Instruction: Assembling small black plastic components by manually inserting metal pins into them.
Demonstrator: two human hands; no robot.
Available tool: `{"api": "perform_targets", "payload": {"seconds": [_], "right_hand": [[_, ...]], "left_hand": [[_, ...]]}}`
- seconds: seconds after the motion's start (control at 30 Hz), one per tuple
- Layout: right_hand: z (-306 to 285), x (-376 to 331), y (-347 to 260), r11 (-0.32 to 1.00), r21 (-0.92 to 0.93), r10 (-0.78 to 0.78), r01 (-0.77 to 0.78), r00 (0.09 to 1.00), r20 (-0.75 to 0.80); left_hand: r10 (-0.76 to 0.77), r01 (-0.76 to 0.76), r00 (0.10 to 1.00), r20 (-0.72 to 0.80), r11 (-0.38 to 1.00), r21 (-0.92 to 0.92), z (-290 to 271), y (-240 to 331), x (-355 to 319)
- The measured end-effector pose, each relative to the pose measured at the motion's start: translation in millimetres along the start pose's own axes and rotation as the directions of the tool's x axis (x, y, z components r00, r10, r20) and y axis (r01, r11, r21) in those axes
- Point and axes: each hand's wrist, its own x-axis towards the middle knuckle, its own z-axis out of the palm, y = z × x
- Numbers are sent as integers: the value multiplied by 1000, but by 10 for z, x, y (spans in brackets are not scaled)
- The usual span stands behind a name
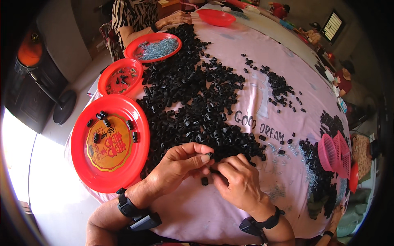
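My left hand (178,166) pinches a small black plastic part (211,156) between thumb and forefinger. Close beside it, my right hand (238,180) has its fingers curled together at the tips. Whatever they hold is hidden. Just below the fingertips, another black part (205,181) appears against the pink cloth (188,217); I cannot tell whether it lies there or hangs from a finger. A large heap of similar short black tube-like parts (184,119) spreads beyond both hands. To the left is a round red tray (78,151) with several black pieces on its gold-patterned middle.
Further along the left edge stand a smaller red dish (104,78) with a few black pieces and another red dish (130,49) full of thin silvery pins. Another person's hand (178,18) rests by the heap's far end. Pink plastic baskets (332,151) stand at right, near more black parts.
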Motion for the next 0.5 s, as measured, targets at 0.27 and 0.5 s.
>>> {"api": "perform_targets", "payload": {"seconds": [0.27,0.5], "right_hand": [[-32,-9,34,999,9,-44,43,998,50],[-274,31,81,925,371,112,-86,992,-50]], "left_hand": [[-32,32,999,-6,999,4,-31,-1,-18],[-52,51,999,-2,991,124,30,22,-34]]}}
